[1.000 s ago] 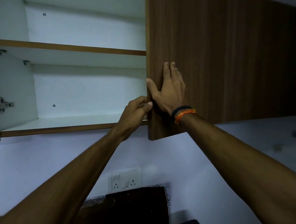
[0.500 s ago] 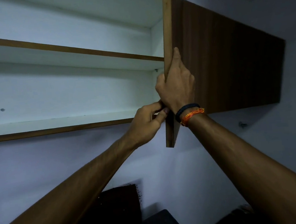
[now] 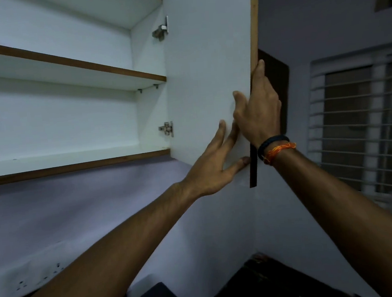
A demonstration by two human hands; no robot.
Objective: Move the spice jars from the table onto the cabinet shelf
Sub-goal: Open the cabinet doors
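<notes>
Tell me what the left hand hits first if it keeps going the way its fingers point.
The left hand already lies flat against the white inside of the cabinet door; further along, probably the right hand.

Both forearms were bare, with no sleeves reaching into view. The right wrist carried a dark braided band (image 3: 272,142) and, just below it toward the forearm, a knotted orange thread (image 3: 278,151) whose strands looked twisted and slightly frayed. The left hand (image 3: 212,168) and right hand (image 3: 257,112) wore no rings, and the left wrist had nothing on it.
</notes>
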